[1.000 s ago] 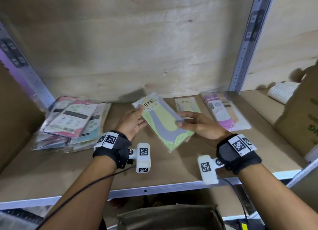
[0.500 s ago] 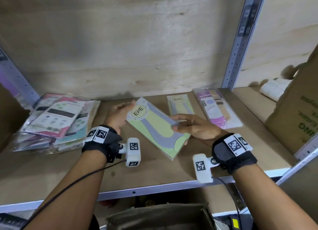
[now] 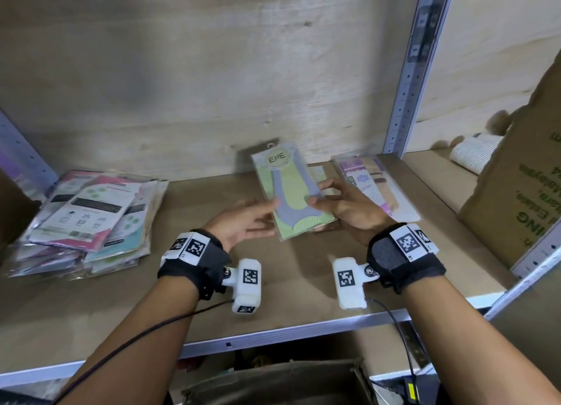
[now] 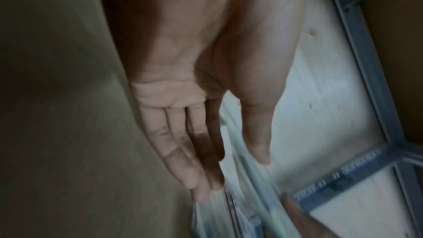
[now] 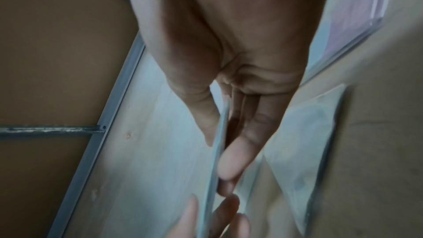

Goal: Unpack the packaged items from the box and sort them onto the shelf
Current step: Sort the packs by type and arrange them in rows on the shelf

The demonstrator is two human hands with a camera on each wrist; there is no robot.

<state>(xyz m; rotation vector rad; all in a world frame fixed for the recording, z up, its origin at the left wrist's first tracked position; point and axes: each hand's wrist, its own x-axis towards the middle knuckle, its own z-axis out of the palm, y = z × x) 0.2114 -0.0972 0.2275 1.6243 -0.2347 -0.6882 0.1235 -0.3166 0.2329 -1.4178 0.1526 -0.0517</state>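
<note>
A green and grey sock pack (image 3: 290,192) with a round ENE label is held slightly above the wooden shelf (image 3: 212,283), in the middle. My right hand (image 3: 315,195) pinches its right edge, thumb on top; the right wrist view shows the pack's thin edge (image 5: 217,151) between thumb and fingers. My left hand (image 3: 267,213) is flat with straight fingers, its fingertips (image 4: 206,185) touching the pack's lower left edge. A second green pack (image 3: 317,174) lies mostly hidden behind the held one. The open cardboard box (image 3: 273,383) sits below the shelf.
A loose pile of packs (image 3: 88,222) lies at the shelf's left. A purple pack (image 3: 373,186) lies right of the held one, by the metal upright (image 3: 406,80). A large cardboard box (image 3: 522,177) and a striped white item (image 3: 473,156) are in the right bay.
The green pack has turned from slanted to nearly straight and moved back and right, over the second green pack. My left hand slid from its top corner to its lower left edge.
</note>
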